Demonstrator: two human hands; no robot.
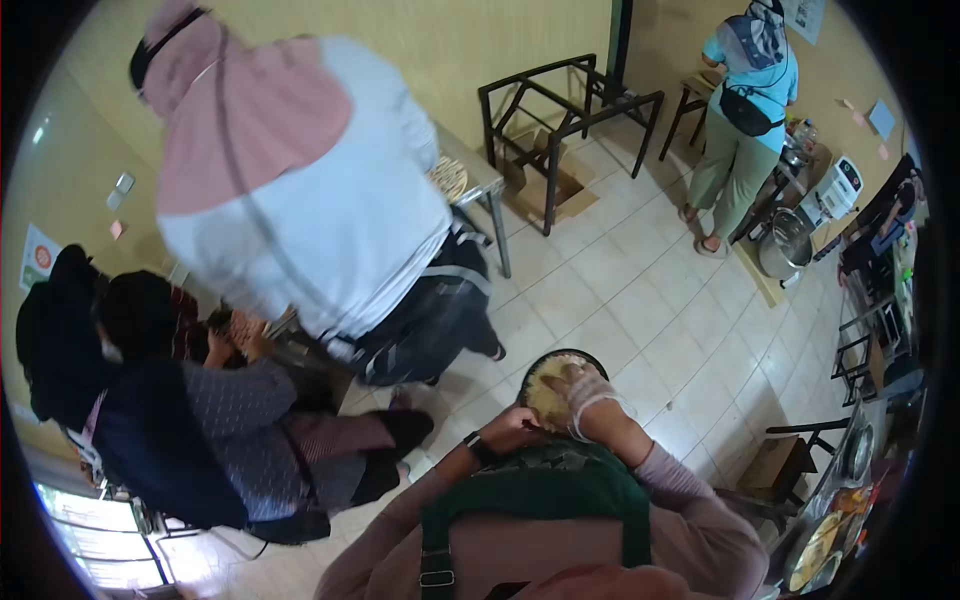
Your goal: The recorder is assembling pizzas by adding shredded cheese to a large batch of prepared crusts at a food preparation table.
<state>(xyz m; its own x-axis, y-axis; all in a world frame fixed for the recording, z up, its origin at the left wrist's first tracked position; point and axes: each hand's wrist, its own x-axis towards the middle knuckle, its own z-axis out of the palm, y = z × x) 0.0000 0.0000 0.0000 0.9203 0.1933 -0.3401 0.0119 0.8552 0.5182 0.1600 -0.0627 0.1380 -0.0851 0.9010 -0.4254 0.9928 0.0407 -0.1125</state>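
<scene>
A round black-rimmed pan (pixel 524 384) sits in front of my body, filled with a pale yellow, crumbly or shredded food (pixel 547 398). My left hand (pixel 513 427), with a dark watch on its wrist, grips the pan's near left edge. In a thin clear plastic glove, my right hand (pixel 592 398) reaches over the right side of the pan. Its fingertips are down at the food; whether they pinch any of it cannot be made out. A green apron (pixel 540 490) covers my front below the pan.
A person in a white top (pixel 330 200) bends over a metal table (pixel 480 180) at left; another, seated person (pixel 170 420) is nearer. Black metal frames (pixel 550 150) stand at the back. A mixing bowl (pixel 785 245) stands by a far-right person (pixel 745 110). A pan-laden counter (pixel 815 550) runs along the right.
</scene>
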